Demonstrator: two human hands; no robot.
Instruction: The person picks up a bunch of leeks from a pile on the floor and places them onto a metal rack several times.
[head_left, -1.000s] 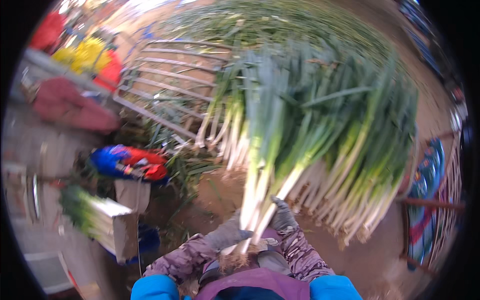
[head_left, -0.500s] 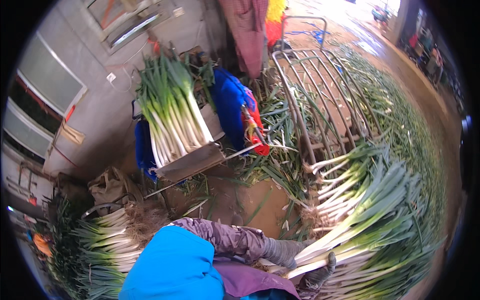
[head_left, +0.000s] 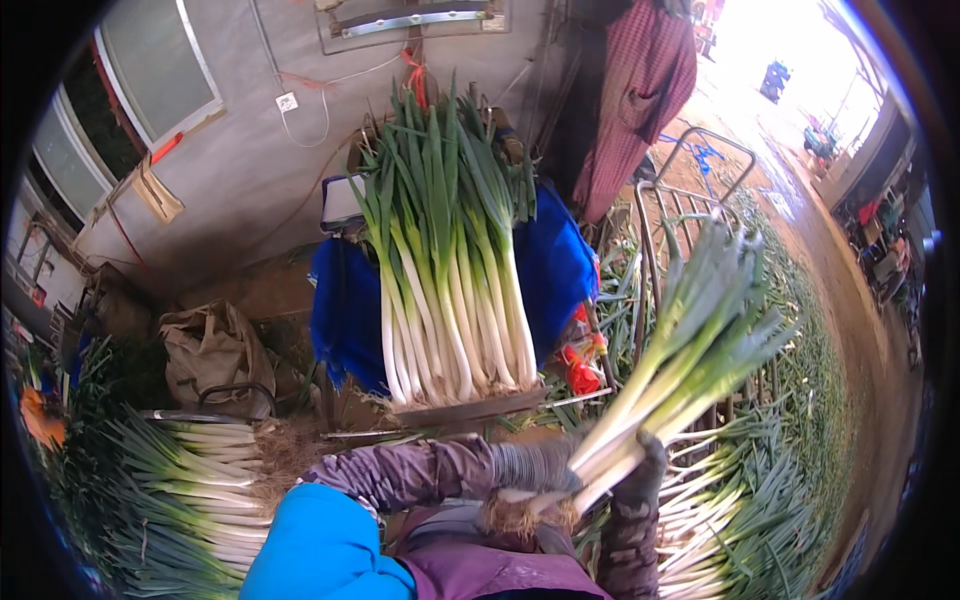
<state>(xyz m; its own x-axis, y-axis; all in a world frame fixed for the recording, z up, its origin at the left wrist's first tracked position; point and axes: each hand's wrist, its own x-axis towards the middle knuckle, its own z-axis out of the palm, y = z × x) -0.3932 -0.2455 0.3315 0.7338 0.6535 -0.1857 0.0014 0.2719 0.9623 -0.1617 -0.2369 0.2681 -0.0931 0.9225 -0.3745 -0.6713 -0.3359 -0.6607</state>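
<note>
Farm packing shed, by look. Grey wall (head_left: 225, 215) w/ windows (head_left: 157, 62) & elec. socket (head_left: 287, 102), upper L of frame. Wide bright opening (head_left: 790, 45), upper R. Brown floor (head_left: 850, 290) w/ green leaf litter (head_left: 812, 375), R side. Green onions (head_left: 455, 315) in bulk: stacked on stand (head_left: 470, 408), ctr.; heaped lower L & lower R. Metal-bar rack (head_left: 646, 240), R of ctr. Coarse sack (head_left: 212, 350), L of ctr.

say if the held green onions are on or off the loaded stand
Off: the left hand and right hand grip the bunch right of the stand, apart from its row.
</note>
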